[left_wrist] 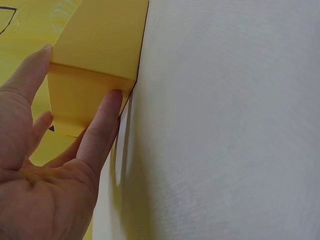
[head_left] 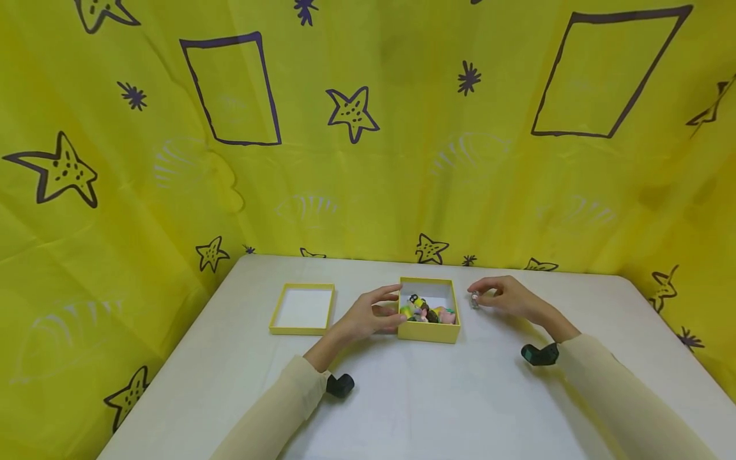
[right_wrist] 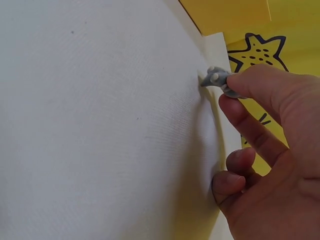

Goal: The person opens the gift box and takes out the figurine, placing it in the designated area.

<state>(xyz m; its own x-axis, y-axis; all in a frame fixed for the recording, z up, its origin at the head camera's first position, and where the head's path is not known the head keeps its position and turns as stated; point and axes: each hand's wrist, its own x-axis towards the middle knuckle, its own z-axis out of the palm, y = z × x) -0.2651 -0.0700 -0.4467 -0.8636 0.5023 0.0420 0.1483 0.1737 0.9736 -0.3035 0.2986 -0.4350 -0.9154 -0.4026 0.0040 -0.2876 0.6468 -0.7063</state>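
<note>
A yellow open box (head_left: 428,331) with a white inside holds several small colourful figures (head_left: 422,310). The left hand (head_left: 368,316) is at its left side; in the left wrist view that hand (left_wrist: 55,160) touches the yellow box (left_wrist: 97,37) with thumb and fingertips. Right of the box, the right hand (head_left: 508,297) has a small grey figure (head_left: 474,300) at its fingertips. The right wrist view shows the right hand (right_wrist: 275,145) pinching the grey figure (right_wrist: 217,79) between thumb and a finger, just at the white table surface.
A shallow yellow-rimmed lid (head_left: 299,331) with a white inside lies left of the box on the white table (head_left: 402,409). Behind the table hangs a yellow curtain (head_left: 368,185) with drawn stars and frames. Dark wrist devices (head_left: 340,386) sit at both sleeves.
</note>
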